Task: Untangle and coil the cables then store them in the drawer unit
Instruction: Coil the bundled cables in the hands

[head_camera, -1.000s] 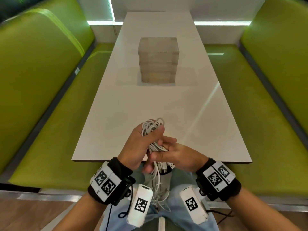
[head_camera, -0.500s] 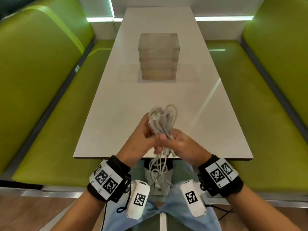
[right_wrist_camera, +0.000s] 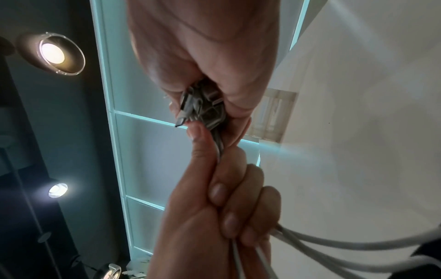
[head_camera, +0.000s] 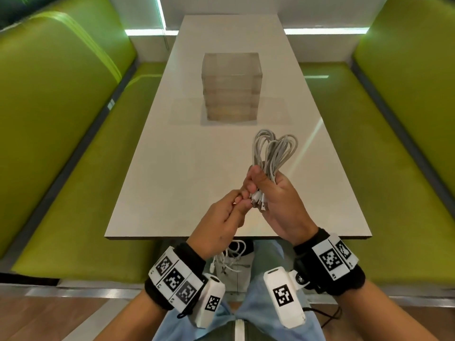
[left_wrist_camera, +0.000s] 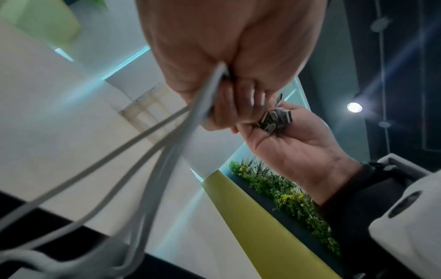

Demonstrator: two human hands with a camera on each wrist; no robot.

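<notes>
right hand (head_camera: 278, 203): we grip the looped cable bundle (head_camera: 273, 153) low, loops fanning toward 12 o'clock, plugs (head_camera: 258, 201) poking out at 6 so the ends stay together.
left hand (head_camera: 221, 217): we pinch loose cable strands (left_wrist_camera: 167, 132) at 9 o'clock of the plugs, likely feeding slack; the rest trails into the lap.
drawer unit (head_camera: 231, 87): clear, at 12 o'clock on the table (head_camera: 172, 168), well apart, drawers look closed.
stage: coiling, storing not yet done.
</notes>
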